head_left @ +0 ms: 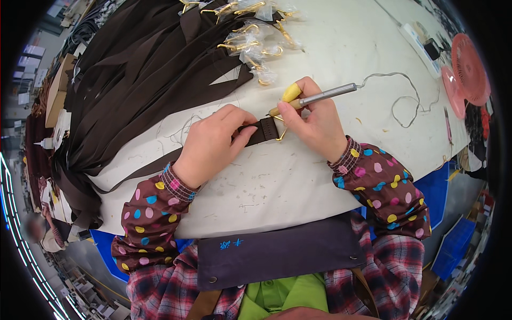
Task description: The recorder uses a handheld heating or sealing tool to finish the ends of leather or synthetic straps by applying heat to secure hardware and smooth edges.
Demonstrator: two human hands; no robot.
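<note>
My left hand (212, 141) pinches a dark brown strap (257, 134) close to its stitched end, which carries a gold metal buckle (282, 130). The rest of this strap trails away to the left across the table. Between the fingers of my right hand (316, 120) is a soldering-iron-like pen tool (326, 96) with a metal barrel and a grey cord. Its tip points left and rests at or just above the strap end; contact cannot be made out. A yellow cover (291, 93) sits on one finger of that hand.
Many dark brown straps (144, 80) lie heaped at the far left, with gold hooks in clear plastic (256, 48) at their ends. The tool's cord (397, 80) loops across the white table (256, 197). A white power strip (422, 48) and a pink fan (469, 69) stand at the far right.
</note>
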